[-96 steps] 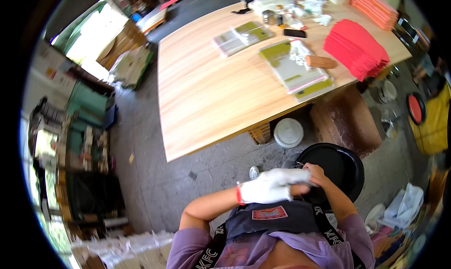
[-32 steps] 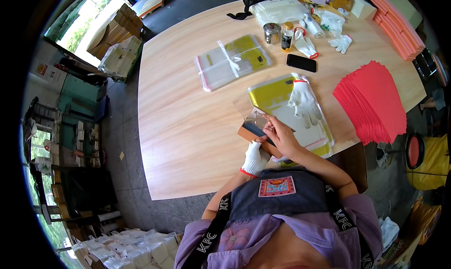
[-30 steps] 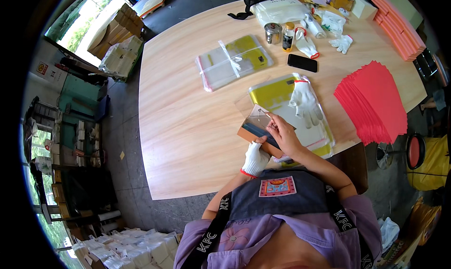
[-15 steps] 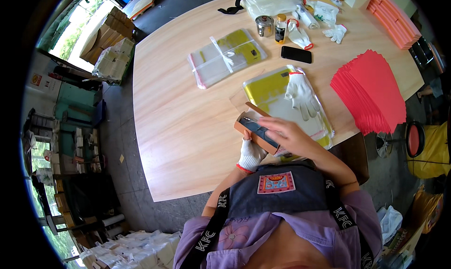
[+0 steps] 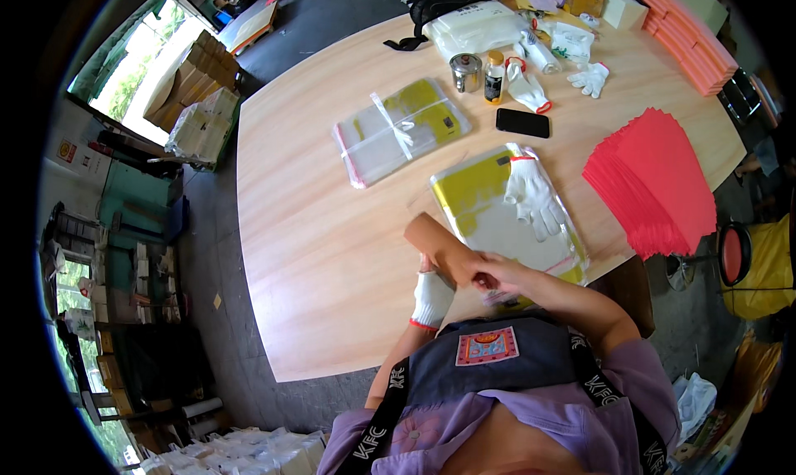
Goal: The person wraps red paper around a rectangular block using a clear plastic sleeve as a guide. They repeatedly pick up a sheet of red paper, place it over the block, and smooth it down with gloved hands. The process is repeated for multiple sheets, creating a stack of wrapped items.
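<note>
My left hand [image 5: 433, 294], in a white glove with a red cuff, grips the near end of a flat brown cardboard piece [image 5: 435, 240] from below. My bare right hand [image 5: 495, 271] closes on the same piece from the right. Both hands are at the near edge of the wooden table [image 5: 315, 226]. Just beyond them lies a clear bag holding yellow sheets [image 5: 489, 201], with a loose white glove [image 5: 532, 195] resting on it.
A second clear bag bundle [image 5: 398, 129] lies further out. A black phone [image 5: 522, 122], a metal tin [image 5: 466, 71], a small bottle [image 5: 494, 75] and more gloves [image 5: 590, 78] are at the far side. A stack of red sheets [image 5: 655, 181] sits right. A stool [image 5: 731, 255] stands below it.
I was away from the table with hands raised, then came up to it. The brown piece has turned from lying flat with a dark thing on it to angled up in both hands.
</note>
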The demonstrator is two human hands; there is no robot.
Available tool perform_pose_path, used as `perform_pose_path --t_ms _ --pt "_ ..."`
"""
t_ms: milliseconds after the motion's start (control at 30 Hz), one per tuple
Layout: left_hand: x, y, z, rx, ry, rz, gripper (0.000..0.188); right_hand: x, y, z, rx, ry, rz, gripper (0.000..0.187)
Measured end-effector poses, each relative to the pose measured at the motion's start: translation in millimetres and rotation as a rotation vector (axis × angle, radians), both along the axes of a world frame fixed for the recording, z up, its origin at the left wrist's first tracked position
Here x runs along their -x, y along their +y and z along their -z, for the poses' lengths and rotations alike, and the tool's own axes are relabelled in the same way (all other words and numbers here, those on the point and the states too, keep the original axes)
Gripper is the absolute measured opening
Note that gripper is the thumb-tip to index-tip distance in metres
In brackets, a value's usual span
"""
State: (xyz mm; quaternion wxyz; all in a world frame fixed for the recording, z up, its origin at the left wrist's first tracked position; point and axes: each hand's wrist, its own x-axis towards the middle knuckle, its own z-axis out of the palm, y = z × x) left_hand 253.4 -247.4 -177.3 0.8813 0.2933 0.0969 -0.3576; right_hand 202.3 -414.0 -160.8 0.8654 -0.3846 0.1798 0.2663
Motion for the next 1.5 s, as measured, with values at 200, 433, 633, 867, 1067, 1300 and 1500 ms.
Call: perform_pose_path --t_ms 200,433,633,867,1067,1300,1500 --pt "-2.5 31.3 17.7 -0.064 -0.109 0.020 0.061 -161.3 -43.9 18.4 0.288 0.022 0.277 0.036" --pt "12.7 27.5 9.7 -0.088 -0.005 -0.014 0.059 -261.4 -68.6 -14.4 0.430 0.203 0.439 0.044" --pt "10.8 27.6 15.1 -0.073 -0.047 0.051 0.052 -200.3 -161.0 24.1 1.367 -0.600 0.149 0.037" --pt "4.1 9.6 5.1 -0.140 -0.088 0.212 0.052 -109.6 -198.6 -0.4 2.096 -0.547 -0.051 0.029" --pt "10.3 -11.3 -7.6 -0.107 -0.244 0.291 0.055 -94.5 -210.3 -11.9 2.123 -0.630 -0.341 0.014" --pt "10.2 -7.5 -71.9 -0.427 -0.689 0.507 0.036 -60.7 -132.8 -120.7 1.704 -0.970 0.184 0.013" --pt "16.1 -23.8 -108.8 -0.899 -1.056 0.191 0.030 -22.9 -25.5 -75.5 1.010 -0.763 0.254 0.007"
